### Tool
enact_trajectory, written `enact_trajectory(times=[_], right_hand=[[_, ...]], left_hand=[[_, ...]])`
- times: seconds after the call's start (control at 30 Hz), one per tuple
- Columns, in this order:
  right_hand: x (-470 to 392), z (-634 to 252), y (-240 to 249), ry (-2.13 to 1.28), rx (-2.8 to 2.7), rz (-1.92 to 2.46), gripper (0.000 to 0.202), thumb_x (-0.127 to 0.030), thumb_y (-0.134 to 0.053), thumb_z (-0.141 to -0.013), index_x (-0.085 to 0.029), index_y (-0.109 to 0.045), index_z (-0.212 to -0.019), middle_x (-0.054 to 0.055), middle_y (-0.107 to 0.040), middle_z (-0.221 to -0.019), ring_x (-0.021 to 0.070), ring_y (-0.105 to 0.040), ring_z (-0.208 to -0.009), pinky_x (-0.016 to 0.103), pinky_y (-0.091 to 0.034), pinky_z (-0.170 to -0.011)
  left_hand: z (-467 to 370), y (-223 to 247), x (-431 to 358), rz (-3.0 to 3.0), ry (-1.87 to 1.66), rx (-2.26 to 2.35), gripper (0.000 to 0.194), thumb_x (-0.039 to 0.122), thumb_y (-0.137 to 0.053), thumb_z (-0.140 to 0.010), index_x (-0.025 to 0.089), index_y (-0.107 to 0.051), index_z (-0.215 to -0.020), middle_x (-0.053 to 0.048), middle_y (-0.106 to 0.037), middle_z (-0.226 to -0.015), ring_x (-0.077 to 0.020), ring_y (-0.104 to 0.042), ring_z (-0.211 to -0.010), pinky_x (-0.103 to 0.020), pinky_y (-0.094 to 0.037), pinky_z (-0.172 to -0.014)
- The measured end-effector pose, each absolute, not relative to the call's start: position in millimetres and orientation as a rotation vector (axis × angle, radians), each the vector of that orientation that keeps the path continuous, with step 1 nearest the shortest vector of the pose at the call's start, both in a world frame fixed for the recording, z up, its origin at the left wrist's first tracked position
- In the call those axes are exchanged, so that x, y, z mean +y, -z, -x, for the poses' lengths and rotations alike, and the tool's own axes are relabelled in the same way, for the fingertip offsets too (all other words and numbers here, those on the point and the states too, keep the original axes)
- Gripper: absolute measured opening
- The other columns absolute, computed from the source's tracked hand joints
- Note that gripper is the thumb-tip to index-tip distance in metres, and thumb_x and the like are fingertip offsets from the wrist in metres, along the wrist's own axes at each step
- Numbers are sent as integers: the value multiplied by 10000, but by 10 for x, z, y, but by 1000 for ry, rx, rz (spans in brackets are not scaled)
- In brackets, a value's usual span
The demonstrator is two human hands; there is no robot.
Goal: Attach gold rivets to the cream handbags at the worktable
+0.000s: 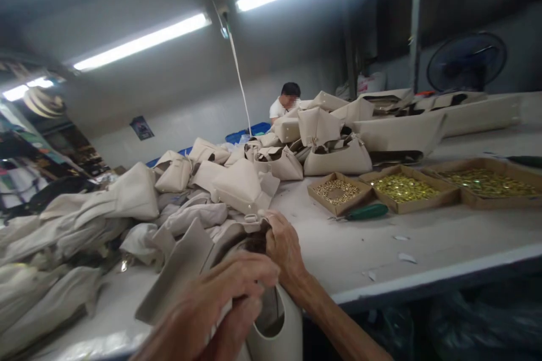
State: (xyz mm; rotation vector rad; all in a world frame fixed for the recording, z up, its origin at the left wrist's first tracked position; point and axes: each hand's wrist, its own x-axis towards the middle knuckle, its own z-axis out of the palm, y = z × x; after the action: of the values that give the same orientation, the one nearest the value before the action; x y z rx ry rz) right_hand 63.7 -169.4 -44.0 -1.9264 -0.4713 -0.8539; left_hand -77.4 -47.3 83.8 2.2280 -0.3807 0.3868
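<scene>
A cream handbag [292, 324] lies on the table right in front of me, its opening toward me and its dark lining showing. My right hand [285, 242] is wrapped over the far edge of this bag, fingers gripping its rim near a strap loop. Over the opening is my left hand [212, 299], slightly blurred, with the fingers bent forward and the thumb apart below them; I see nothing between them. A stiff beige flap [180, 273] sticks out to the left of the bag. The inside of the bag is partly hidden by my hands.
Cream bags [241, 183] are heaped across the table's left and back. To the right stand cardboard trays [451, 197] of small gold metal pieces, with green-handled pliers [367, 212] beside them. Paper scraps [407, 258] lie near the edge. A person [279, 107] sits behind the heap.
</scene>
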Motion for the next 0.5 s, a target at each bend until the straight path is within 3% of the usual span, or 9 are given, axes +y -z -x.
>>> enact_trajectory(times=[0.07,0.17,0.3,0.5], right_hand=[[-1708,-534,428,966,-492,1952,465,8,-337,-800,-126,-637,-1129,114,-672,-1095,210,-580,-1016,338,-462,-878],[-1740,-321,467,1153,-641,2000,398,-37,-374,-867,-104,-614,-1178,142,-652,-1145,242,-561,-1010,377,-455,-847],[-1765,-30,559,1276,-929,1979,336,-142,-388,-945,-59,-602,-1190,172,-619,-1210,282,-517,-1088,419,-423,-881],[-1743,112,646,1161,-1039,2006,359,-138,-364,-955,-80,-572,-1242,171,-591,-1262,290,-478,-1153,432,-424,-882]], left_hand=[[714,-447,-543,-2159,-184,-168,305,464,-600,-820,252,-705,-1013,-82,-695,-1066,-265,-653,-976,-333,-554,-841],[509,-99,-569,-1839,-138,109,401,515,-544,-854,153,-661,-978,-118,-690,-948,-231,-671,-840,-322,-566,-735],[435,-11,-528,-1643,-135,135,372,510,-583,-840,140,-618,-859,-57,-652,-776,-162,-637,-690,-250,-519,-621],[529,11,-380,-1811,-133,146,368,496,-560,-849,150,-551,-722,18,-534,-604,-112,-541,-501,-212,-401,-460]])
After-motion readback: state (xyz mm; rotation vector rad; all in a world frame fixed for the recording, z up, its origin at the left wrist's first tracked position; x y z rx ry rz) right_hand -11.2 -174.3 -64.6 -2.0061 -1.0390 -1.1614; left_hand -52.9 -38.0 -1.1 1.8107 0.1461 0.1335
